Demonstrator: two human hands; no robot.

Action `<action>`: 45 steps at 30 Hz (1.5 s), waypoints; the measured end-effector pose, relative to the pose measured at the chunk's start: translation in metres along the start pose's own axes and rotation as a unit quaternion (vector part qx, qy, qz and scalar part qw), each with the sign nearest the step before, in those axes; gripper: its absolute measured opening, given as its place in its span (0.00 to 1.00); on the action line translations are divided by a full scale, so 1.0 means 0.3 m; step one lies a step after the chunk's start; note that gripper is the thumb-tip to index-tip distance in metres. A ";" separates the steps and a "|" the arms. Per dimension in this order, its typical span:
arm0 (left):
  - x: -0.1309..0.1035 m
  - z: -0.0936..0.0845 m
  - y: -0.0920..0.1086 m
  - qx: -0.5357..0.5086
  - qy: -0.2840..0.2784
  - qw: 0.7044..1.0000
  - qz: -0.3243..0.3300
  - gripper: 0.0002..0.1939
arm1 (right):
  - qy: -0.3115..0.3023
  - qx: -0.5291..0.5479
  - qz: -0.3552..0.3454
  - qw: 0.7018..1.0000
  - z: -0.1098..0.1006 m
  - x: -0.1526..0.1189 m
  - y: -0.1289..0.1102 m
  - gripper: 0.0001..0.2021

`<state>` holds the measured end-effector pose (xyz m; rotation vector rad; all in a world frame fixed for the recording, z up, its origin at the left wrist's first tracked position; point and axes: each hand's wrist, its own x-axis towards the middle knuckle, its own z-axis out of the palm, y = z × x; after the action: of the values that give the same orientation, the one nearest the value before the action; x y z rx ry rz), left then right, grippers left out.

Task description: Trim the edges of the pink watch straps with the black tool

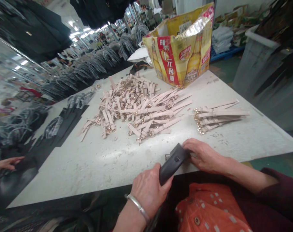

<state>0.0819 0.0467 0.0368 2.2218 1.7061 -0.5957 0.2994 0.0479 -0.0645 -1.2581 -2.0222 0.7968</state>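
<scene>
My left hand (150, 188), with a silver bracelet at its wrist, is wrapped round the lower end of a dark, smooth strap-like piece (172, 165) at the table's front edge. At the upper end of this piece is my right hand (201, 154), its fingertips bent behind it and partly hidden. A small metal buckle (167, 157) shows just left of the dark piece. Beyond my hands lies a large heap of pale pink straps with buckles (136, 106). A smaller bundle of such straps (219, 115) rests to the right.
A yellow printed carton (180, 51) stands at the table's (88, 170) back. Black pieces with wrapped handles (61, 125) lie along the left. Another person's hand (9, 163) reaches in at far left. A grey bin (257, 61) stands at right; dark bags (32, 32) hang above.
</scene>
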 end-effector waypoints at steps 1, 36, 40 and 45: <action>0.007 0.000 0.000 -0.006 0.002 1.000 0.000 0.19 | 0.001 0.000 0.001 1.000 -0.001 0.001 0.001 0.16; -0.038 0.029 -0.129 -0.104 -0.002 0.994 -0.047 0.16 | 0.029 -0.025 0.000 0.999 0.018 0.005 0.000 0.09; -0.007 0.040 -0.109 -0.119 0.010 0.992 -0.034 0.17 | 0.028 -0.019 0.010 0.999 0.026 0.008 0.010 0.06; -0.001 0.036 -0.127 -0.151 0.031 0.988 -0.029 0.18 | 0.034 -0.023 0.013 0.999 0.024 0.004 0.008 0.06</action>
<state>0.0435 0.0517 0.0286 2.0022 1.7618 -0.2596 0.2947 0.0486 -0.0707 -1.3221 -1.9849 0.7130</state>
